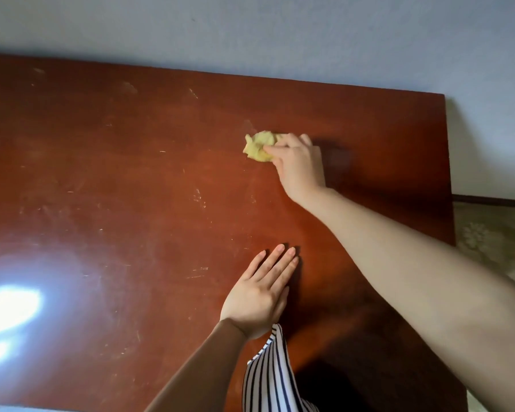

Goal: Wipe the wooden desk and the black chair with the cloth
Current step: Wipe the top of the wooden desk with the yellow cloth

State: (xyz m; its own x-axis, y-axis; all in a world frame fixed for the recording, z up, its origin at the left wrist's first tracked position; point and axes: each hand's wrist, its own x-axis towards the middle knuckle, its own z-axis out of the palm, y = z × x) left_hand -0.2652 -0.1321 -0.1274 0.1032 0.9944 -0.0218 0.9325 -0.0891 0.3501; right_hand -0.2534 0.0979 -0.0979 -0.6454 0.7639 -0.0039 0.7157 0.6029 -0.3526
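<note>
Fingers (pixel 290 141) of the right hand (pixel 299 166) are curling round a crumpled yellow cloth (pixel 259 145), gripping it and pressing it onto the reddish wooden bench (pixel 131 173), in its far right part near the pale wall (pixel 280 34). The left hand (pixel 259 295) is lying flat on the bench nearer the person, its fingers (pixel 277 263) straight and close together, holding nothing, well apart from the cloth. A brown sleeve (pixel 197 370) is covering the left forearm, and striped fabric (pixel 268 379) is hanging just beside that wrist. Scratches and a bright glare (pixel 9 307) are showing on the bench's left part.
</note>
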